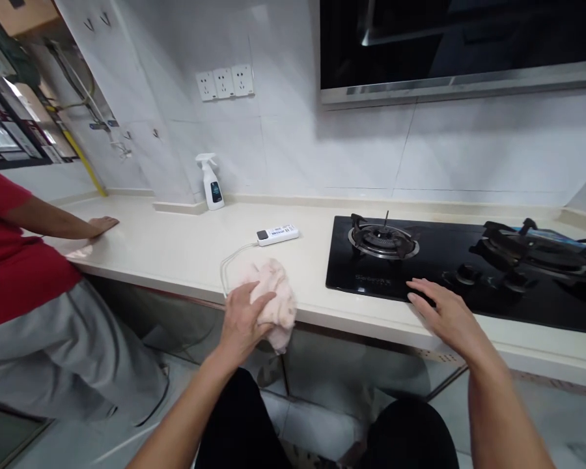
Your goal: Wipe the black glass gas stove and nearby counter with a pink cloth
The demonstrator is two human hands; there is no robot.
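Note:
A pale pink cloth (279, 299) lies crumpled over the counter's front edge, part of it hanging down. My left hand (244, 319) grips its left side, with the thumb across it and the other fingertips partly hidden. Further right, my right hand (444, 312) is empty, its fingers stretched out at the front edge of the black gas stove (376, 277). Just behind the cloth is a white power strip (279, 234), whose white cord (224, 264) loops left and down past the counter edge.
A white spray bottle (211, 185) stands against the tiled wall, below the wall sockets (224, 83). At the left, another person in a red top (24, 254) rests a hand (102, 225) on the counter (141, 251). A dark range hood (459, 45) overhangs the stove.

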